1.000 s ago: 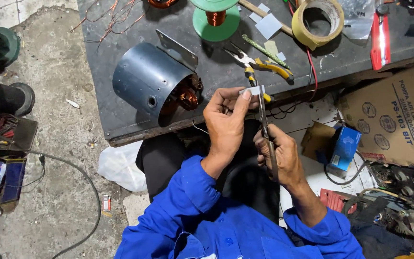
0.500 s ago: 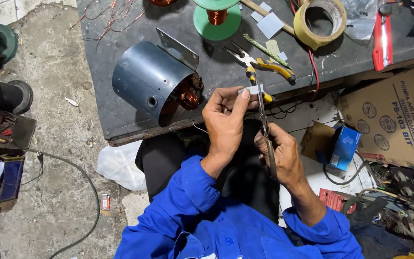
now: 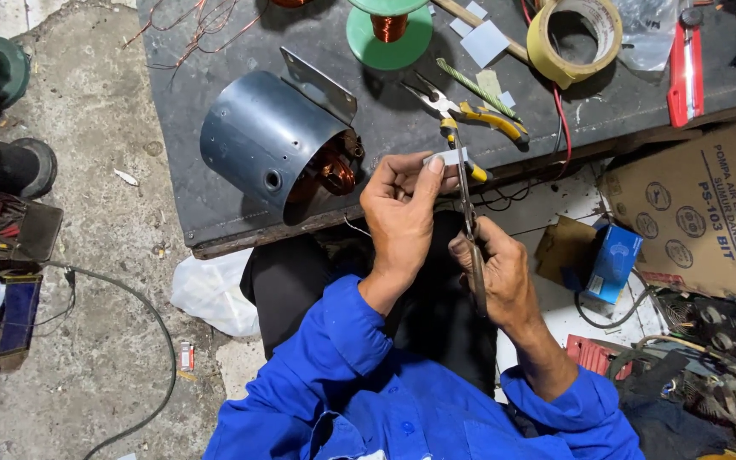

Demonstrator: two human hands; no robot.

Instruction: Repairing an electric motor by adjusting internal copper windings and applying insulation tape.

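Observation:
My left hand (image 3: 402, 213) pinches a small strip of white paper (image 3: 445, 158) between thumb and fingers, just above my lap. My right hand (image 3: 496, 273) grips a pair of scissors (image 3: 468, 217) whose blades point up and meet the paper strip. Both sleeves are blue. On the dark workbench (image 3: 215, 204) just beyond my hands lies a grey motor housing (image 3: 270, 145) on its side, its open end showing copper windings (image 3: 334, 175).
Yellow-handled pliers (image 3: 479, 115), a roll of tan tape (image 3: 574, 38), a green spool of copper wire (image 3: 389, 30), paper scraps and a red tool (image 3: 689, 60) lie on the bench. Cardboard boxes (image 3: 709, 213) and a blue box (image 3: 613, 260) stand at the right, a black cable (image 3: 146, 315) on the concrete floor.
Hands, paper and scissors stay almost where they were; only a slight shift of the fingers shows.

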